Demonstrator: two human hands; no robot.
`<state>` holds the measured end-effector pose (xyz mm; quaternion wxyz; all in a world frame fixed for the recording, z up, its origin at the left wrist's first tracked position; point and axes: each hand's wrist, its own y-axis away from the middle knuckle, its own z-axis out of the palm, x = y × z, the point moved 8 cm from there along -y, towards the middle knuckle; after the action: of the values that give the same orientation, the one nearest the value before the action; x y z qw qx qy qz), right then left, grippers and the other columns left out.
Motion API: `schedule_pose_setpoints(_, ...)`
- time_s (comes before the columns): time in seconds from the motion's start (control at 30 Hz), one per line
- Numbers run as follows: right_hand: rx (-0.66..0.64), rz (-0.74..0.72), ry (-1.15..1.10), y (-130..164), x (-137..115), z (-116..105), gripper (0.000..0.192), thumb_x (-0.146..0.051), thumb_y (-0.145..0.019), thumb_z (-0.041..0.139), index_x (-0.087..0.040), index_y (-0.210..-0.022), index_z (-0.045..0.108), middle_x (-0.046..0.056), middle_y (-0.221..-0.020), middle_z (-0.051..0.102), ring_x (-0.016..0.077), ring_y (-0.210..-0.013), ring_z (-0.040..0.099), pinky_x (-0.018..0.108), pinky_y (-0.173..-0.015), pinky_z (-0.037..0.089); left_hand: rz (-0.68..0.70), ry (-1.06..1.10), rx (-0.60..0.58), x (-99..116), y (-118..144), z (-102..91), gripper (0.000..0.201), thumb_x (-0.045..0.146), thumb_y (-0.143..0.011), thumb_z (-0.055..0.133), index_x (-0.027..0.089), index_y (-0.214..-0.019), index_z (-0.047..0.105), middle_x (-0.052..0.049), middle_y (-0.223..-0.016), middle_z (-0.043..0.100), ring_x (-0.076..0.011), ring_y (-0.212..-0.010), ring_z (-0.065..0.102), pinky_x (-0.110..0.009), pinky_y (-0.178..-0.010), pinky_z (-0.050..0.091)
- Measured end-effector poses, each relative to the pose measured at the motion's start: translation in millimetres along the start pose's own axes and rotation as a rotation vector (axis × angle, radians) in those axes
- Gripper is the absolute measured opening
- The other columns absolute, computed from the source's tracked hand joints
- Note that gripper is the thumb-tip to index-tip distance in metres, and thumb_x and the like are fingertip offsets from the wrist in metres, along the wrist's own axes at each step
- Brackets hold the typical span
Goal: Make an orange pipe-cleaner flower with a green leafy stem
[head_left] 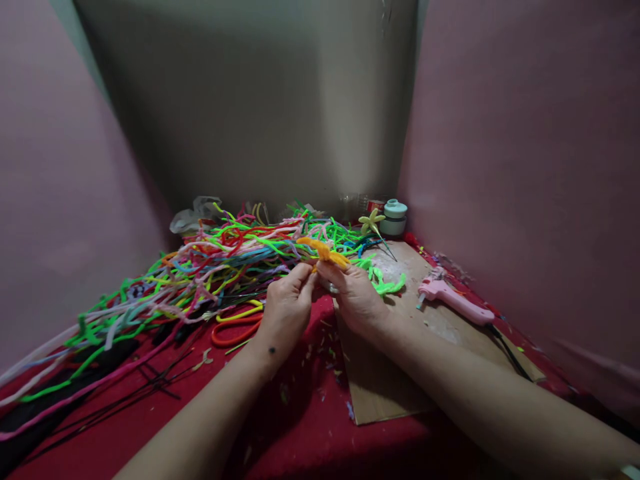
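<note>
An orange pipe-cleaner flower (324, 251), with petal-like loops spreading to both sides, is held up in the middle between both hands. My right hand (361, 301) pinches it near its base, thumb on top. Fingers closed, my left hand (289, 303) grips its underside, right against the right fingertips; the exact grip point is hidden. A large heap of coloured pipe cleaners (235, 250) lies behind and to the left of the hands. Beside my left wrist are the red and yellow handles of scissors (239, 329). Bright green twisted pipe cleaners (387, 285) lie just beyond my right hand.
A cardboard sheet (385, 393) lies under my right forearm, with a pink glue gun (457, 300) and its black cord on it. A pale yellow flower (371, 221) on a stem leans near a mint-lidded jar (395, 217). Scraps litter the red cloth (300, 427). Pink panels flank both sides.
</note>
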<state>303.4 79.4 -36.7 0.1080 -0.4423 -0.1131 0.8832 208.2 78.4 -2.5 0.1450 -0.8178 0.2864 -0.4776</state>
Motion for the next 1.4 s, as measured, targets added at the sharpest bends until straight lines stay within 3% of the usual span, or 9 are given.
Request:
schedule_pose_setpoints(0.17, -0.055, 0.003, 0.091, 4.5, -8.4, 7.9, 0.024, -0.039, -0.070, 0.071, -0.015, -0.069, 0.066, -0.002, -0.059, 0.058, 0.0087, -0.052, 0.049, 0.023, -0.052, 0.040, -0.068, 0.178, -0.018, -2.1, -1.4, 1.3, 0.022, 0.031, -0.084, 0.050, 0.017, -0.067, 0.055, 0.003, -0.059, 0.050, -0.0082, -0.054, 0.041, -0.017, -0.048, 0.032)
schedule_pose_setpoints(0.27, -0.084, -0.022, 0.130, 5.9, -11.1, 11.1, 0.029, -0.043, -0.075, 0.065, -0.015, -0.065, 0.063, -0.002, -0.056, 0.056, 0.0084, -0.049, 0.048, 0.021, -0.048, 0.039, -0.180, 0.363, -0.033, -1.6, -0.9, 2.9, 0.026, 0.034, -0.081, 0.055, 0.016, -0.062, 0.053, 0.004, -0.051, 0.045, -0.0055, -0.044, 0.033, -0.017, -0.040, 0.025)
schedule_pose_setpoints(0.5, -0.045, -0.040, 0.139, 0.1, -5.3, 2.9, 0.022, -0.036, -0.078, 0.062, -0.018, -0.089, 0.068, -0.001, -0.064, 0.061, 0.0099, -0.051, 0.052, 0.022, -0.049, 0.042, -0.480, 0.868, -0.105, -2.2, 8.0, 17.6, 0.021, 0.030, -0.071, 0.069, 0.016, -0.071, 0.054, 0.008, -0.047, 0.038, -0.0013, -0.036, 0.025, -0.012, -0.035, 0.020)
schedule_pose_setpoints(0.6, -0.063, -0.018, 0.114, -0.4, -4.4, 3.4, 0.022, -0.038, -0.077, 0.063, -0.019, -0.087, 0.069, -0.002, -0.062, 0.058, 0.0097, -0.053, 0.050, 0.024, -0.053, 0.043, -0.495, 0.996, -0.153, -0.4, 8.5, 20.5, 0.017, 0.026, -0.073, 0.068, 0.015, -0.081, 0.056, 0.009, -0.047, 0.036, -0.0012, -0.036, 0.022, -0.011, -0.034, 0.021)
schedule_pose_setpoints(0.73, -0.085, -0.022, 0.060, 0.2, -8.4, 7.4, 0.021, -0.037, -0.075, 0.066, -0.018, -0.065, 0.065, -0.003, -0.062, 0.054, 0.0090, -0.058, 0.047, 0.022, -0.058, 0.042, -0.471, 1.124, -0.314, -0.9, 7.3, 27.1, 0.015, 0.028, -0.080, 0.062, 0.014, -0.081, 0.056, 0.010, -0.048, 0.032, -0.0012, -0.036, 0.016, -0.011, -0.031, 0.020)
schedule_pose_setpoints(0.93, -0.104, 0.000, 0.056, -0.4, -7.8, 10.9, 0.022, -0.039, -0.071, 0.069, -0.019, -0.080, 0.070, 0.000, -0.069, 0.059, 0.0126, -0.067, 0.052, 0.026, -0.066, 0.045, -0.476, 1.184, -0.414, -6.9, 7.2, 30.6, 0.015, 0.026, -0.081, 0.060, 0.014, -0.074, 0.055, 0.010, -0.049, 0.032, -0.0002, -0.035, 0.011, -0.011, -0.031, 0.021)
schedule_pose_setpoints(1.17, -0.092, 0.009, 0.042, 2.0, -6.1, 7.8, 0.021, -0.036, -0.075, 0.065, -0.017, -0.082, 0.069, -0.002, -0.058, 0.057, 0.0101, -0.049, 0.051, 0.024, -0.051, 0.041, -0.386, 0.960, -0.405, -1.8, 4.6, 26.2, 0.023, 0.035, -0.082, 0.058, 0.014, -0.074, 0.053, 0.007, -0.051, 0.040, -0.0020, -0.036, 0.024, -0.015, -0.035, 0.023)
schedule_pose_setpoints(1.27, -0.076, 0.000, 0.062, 2.5, -7.9, 6.1, 0.021, -0.036, -0.075, 0.064, -0.017, -0.083, 0.069, -0.003, -0.053, 0.057, 0.0100, -0.044, 0.048, 0.024, -0.046, 0.038, -0.266, 0.623, -0.317, -1.3, 0.3, 18.6, 0.028, 0.040, -0.082, 0.054, 0.016, -0.069, 0.050, 0.003, -0.058, 0.048, -0.0057, -0.040, 0.037, -0.019, -0.038, 0.029)
schedule_pose_setpoints(1.4, 0.061, -0.074, 0.121, 2.3, -15.3, -3.1, 0.020, -0.034, -0.069, 0.070, -0.018, -0.080, 0.071, -0.001, -0.067, 0.063, 0.0076, -0.050, 0.045, 0.022, -0.049, 0.036, -0.032, -0.012, -0.091, 3.5, -2.6, 4.1, 0.016, 0.034, -0.079, 0.056, 0.018, -0.077, 0.052, 0.001, -0.063, 0.055, -0.0120, -0.051, 0.049, -0.024, -0.051, 0.037)
